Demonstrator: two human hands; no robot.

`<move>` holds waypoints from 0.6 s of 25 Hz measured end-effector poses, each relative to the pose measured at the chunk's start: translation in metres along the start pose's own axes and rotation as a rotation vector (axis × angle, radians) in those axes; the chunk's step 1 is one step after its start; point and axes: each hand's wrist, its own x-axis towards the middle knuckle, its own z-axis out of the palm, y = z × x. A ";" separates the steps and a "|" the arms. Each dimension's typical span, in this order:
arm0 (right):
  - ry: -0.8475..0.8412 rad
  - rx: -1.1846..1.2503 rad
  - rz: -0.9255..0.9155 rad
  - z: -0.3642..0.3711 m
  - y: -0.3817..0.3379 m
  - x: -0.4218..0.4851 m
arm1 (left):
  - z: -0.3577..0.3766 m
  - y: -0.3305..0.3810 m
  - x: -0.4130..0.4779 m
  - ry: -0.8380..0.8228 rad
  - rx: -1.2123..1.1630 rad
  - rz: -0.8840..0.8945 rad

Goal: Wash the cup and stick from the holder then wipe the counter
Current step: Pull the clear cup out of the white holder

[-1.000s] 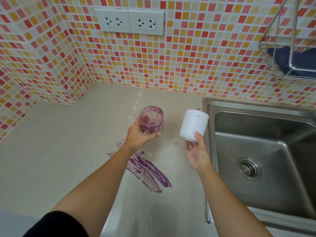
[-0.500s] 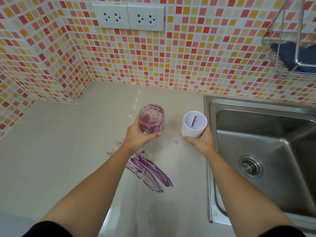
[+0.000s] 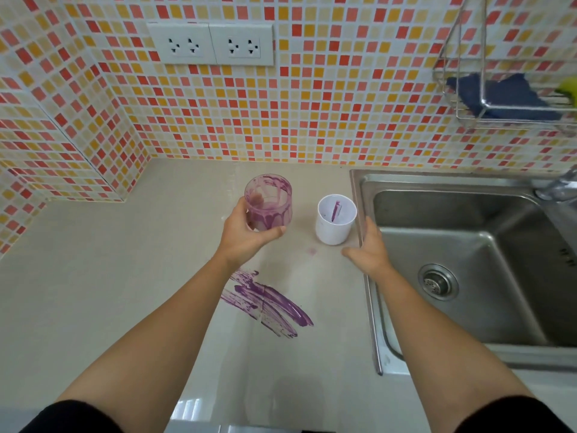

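Note:
My left hand point(image 3: 246, 235) grips a clear cup point(image 3: 269, 201) streaked with purple, held above the beige counter point(image 3: 93, 276). A white holder point(image 3: 335, 221) stands upright on the counter beside the sink's left rim, with a purple stick point(image 3: 336, 210) leaning inside it. My right hand point(image 3: 370, 248) hovers just in front and to the right of the holder, fingers relaxed, holding nothing. A purple smear point(image 3: 268, 303) marks the counter between my forearms, and a faint purple spot point(image 3: 311, 251) lies near the holder.
A steel sink point(image 3: 462, 254) with a drain point(image 3: 437, 282) fills the right side, its tap point(image 3: 559, 185) at the far edge. A wire rack point(image 3: 512, 98) on the tiled wall holds a dark blue cloth point(image 3: 502, 95). Two sockets point(image 3: 212, 43) sit on the wall.
My right hand turned the white holder upright, set it on the counter by the sink and let go, then drew back. My left hand kept the cup steady.

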 end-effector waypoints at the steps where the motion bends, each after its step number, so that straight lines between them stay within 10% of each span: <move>1: 0.046 -0.048 -0.021 -0.006 -0.002 -0.009 | 0.002 0.010 -0.004 -0.011 -0.006 0.021; 15: 0.333 -0.489 -0.137 -0.189 0.096 -0.036 | 0.233 0.082 -0.054 -0.352 -0.163 0.108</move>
